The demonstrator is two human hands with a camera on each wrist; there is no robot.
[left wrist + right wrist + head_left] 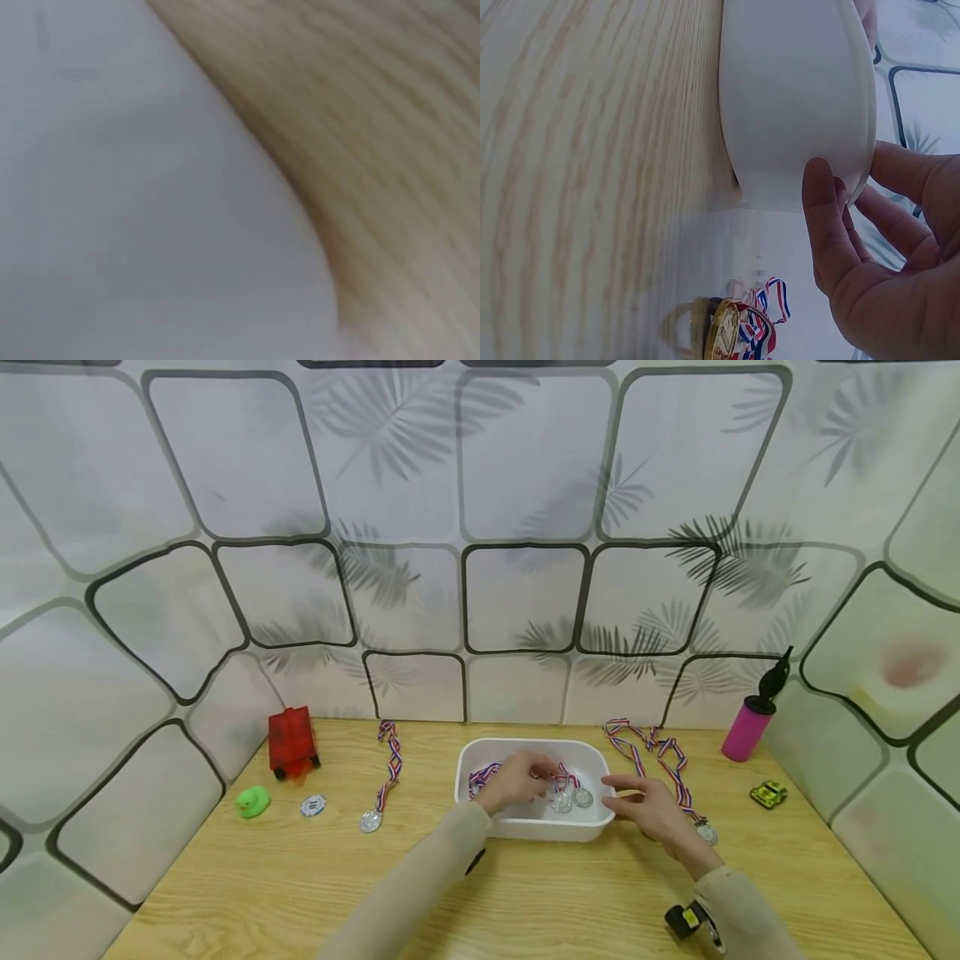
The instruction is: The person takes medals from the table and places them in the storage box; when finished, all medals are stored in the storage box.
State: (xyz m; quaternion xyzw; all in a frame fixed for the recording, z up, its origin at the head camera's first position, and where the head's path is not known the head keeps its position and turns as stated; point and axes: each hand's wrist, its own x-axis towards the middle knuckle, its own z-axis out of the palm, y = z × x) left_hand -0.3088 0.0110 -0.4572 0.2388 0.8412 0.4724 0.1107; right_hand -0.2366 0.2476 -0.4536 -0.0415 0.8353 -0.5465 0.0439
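A white plastic tub (536, 829) stands on the wooden table, holding silver medals (561, 802) and striped red, white and blue ribbons (483, 774). My left hand (517, 779) reaches inside, its curled fingers pinching a medal ribbon (561, 775); the fingertips are partly hidden. At the tub's right end, my right hand (647, 806) grips the rim, with fingers on both the rim and outer wall in the right wrist view. Beside that hand lies another medal (706, 832) on its ribbon (675, 768). The left wrist view shows only the blurred tub wall (172, 217) and wood.
Left of the tub lie a medal (371, 821) with its ribbon, a poker chip (312, 805), a green rubber duck (253, 801) and a red toy trailer (291, 743). At right are a pink cylinder with a black top (746, 731) and a yellow toy car (768, 793). A patterned curtain (517, 689) encloses the table.
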